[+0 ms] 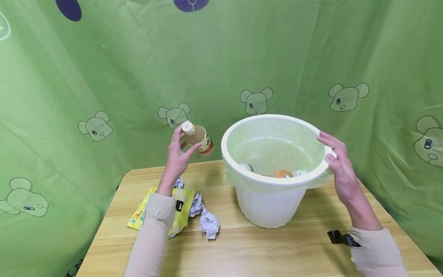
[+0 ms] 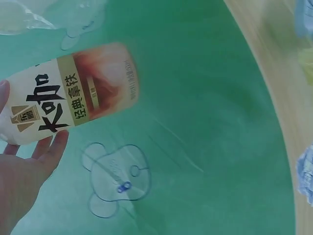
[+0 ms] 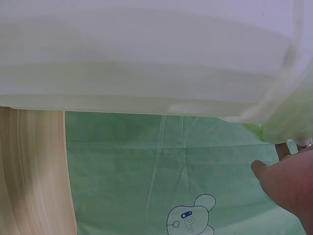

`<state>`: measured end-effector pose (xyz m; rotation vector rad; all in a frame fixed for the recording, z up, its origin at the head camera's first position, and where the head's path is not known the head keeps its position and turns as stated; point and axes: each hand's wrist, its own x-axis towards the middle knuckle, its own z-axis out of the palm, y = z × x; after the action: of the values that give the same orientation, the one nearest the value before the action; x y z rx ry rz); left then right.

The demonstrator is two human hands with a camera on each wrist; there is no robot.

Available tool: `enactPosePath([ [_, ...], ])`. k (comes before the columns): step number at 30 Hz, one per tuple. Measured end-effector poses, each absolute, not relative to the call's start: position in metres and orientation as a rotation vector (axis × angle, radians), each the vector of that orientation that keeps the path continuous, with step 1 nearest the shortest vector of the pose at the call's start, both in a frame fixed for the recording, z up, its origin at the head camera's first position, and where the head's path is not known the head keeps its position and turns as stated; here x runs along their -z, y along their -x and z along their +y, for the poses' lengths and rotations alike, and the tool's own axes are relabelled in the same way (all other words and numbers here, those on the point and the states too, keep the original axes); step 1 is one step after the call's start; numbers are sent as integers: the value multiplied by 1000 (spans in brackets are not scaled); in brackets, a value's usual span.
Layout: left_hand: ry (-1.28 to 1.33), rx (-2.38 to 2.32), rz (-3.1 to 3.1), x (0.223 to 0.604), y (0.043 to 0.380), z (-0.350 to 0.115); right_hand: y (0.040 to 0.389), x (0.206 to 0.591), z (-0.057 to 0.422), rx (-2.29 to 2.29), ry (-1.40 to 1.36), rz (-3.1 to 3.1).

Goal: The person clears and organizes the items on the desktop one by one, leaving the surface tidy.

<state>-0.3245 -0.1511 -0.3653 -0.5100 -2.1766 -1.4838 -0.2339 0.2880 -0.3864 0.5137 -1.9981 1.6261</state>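
Note:
In the head view my left hand (image 1: 178, 154) holds a drink bottle (image 1: 198, 138) by its upper part, raised above the table's back edge and left of the bin. The bottle has a white cap and a cream and brown label; it tilts with its base away to the right. In the left wrist view, fingers curl around the labelled bottle (image 2: 73, 90). My right hand (image 1: 340, 169) grips the right rim of a white trash bin (image 1: 270, 206) lined with a thin greenish bag. Inside the bin lie an orange-coloured item (image 1: 282, 174) and other partly hidden things.
On the wooden table (image 1: 256, 250), a yellow wrapper (image 1: 185, 211) lies partly under my left forearm. Crumpled paper balls (image 1: 209, 223) sit beside it. A green curtain (image 1: 214, 57) with bear-head prints hangs behind and at both sides.

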Motion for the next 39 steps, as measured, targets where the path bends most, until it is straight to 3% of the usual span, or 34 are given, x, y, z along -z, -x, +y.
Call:
enactPosePath([
  [22,829,1432,-1800,312,299,-113,234,387,287,-1635,-522,-1978],
  [39,968,1513,-1766,299,289,-81,236,388,285,-1624,-536,-1976],
])
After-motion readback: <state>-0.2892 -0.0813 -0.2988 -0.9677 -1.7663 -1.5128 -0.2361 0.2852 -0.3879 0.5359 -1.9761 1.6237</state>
